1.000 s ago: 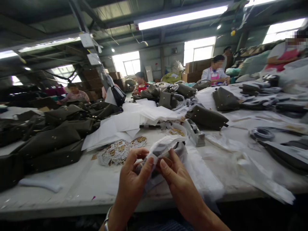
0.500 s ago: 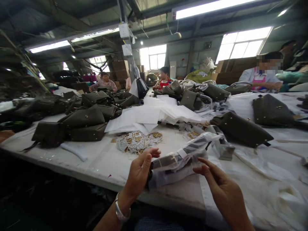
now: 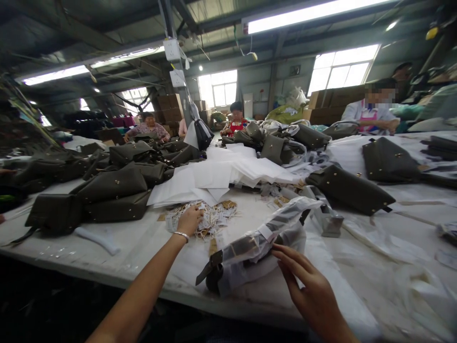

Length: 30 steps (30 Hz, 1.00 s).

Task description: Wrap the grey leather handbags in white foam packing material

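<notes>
My left hand [image 3: 188, 220] is stretched far out onto a heap of small paper tags [image 3: 210, 219] on the white table [image 3: 117, 247]; its fingers are curled down into the tags, and I cannot see what they hold. My right hand [image 3: 305, 286] is close to me, fingers spread, touching the near edge of a dark strap wrapped in clear plastic [image 3: 260, 243] that lies on the table. The strap's dark end [image 3: 210, 269] sticks out of the wrap at the left.
Dark olive handbags [image 3: 114, 190] pile up at the left, with more handbags [image 3: 352, 190] at the right. White paper sheets [image 3: 214, 176] lie behind the tags. A grey metal tool [image 3: 326, 221] stands beside the wrapped strap. Other people sit at the far side.
My left hand let go of the wrapped strap and reached forward to the heap of tags. The strap now lies on the table under my right fingers.
</notes>
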Each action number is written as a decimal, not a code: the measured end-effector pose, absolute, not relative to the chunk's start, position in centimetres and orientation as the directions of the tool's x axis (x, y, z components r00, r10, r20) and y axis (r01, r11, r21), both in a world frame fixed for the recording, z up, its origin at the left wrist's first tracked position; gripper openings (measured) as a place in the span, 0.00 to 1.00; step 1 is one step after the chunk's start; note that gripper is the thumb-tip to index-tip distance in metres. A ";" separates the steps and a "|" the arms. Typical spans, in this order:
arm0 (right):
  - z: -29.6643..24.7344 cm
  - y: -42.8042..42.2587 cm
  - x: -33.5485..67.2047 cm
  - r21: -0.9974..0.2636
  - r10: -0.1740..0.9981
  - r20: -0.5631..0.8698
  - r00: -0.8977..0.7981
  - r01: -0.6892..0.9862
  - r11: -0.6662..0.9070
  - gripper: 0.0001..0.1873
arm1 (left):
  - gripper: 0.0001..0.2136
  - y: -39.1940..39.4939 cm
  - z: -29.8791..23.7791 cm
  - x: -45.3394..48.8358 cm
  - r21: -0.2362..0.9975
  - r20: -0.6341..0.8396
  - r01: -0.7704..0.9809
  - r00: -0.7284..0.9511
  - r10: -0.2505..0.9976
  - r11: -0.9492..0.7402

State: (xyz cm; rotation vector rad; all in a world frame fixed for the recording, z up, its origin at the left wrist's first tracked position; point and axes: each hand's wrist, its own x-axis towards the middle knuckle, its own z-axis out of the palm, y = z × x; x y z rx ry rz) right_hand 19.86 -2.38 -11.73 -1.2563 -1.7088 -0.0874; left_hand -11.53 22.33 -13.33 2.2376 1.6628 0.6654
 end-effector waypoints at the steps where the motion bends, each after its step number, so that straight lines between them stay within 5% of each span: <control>1: -11.7 -2.6 19.9 -0.459 0.698 0.716 0.009 0.760 0.461 0.15 | 0.11 22.8 -13.4 -11.6 0.475 0.184 0.825 0.248 0.951 -0.307; 11: -10.6 -3.7 19.8 -0.558 0.721 0.689 0.075 0.690 0.461 0.14 | 0.14 26.5 -6.9 -13.9 0.766 0.351 0.557 0.058 0.935 -0.322; 16: -9.5 -3.7 19.0 -0.577 0.699 0.711 0.078 0.632 0.517 0.14 | 0.18 26.6 -0.7 -14.2 0.816 0.451 0.414 -0.020 0.892 -0.404; 23: -6.3 -3.7 17.5 -0.604 0.637 0.762 0.118 0.485 0.632 0.14 | 0.26 21.3 6.9 -11.0 0.792 0.548 0.294 0.043 0.836 -0.534; 30: -1.2 -2.0 14.8 -0.717 0.686 0.697 0.211 0.216 0.662 0.16 | 0.20 10.8 11.8 -5.4 0.801 0.541 0.111 0.287 0.790 -0.588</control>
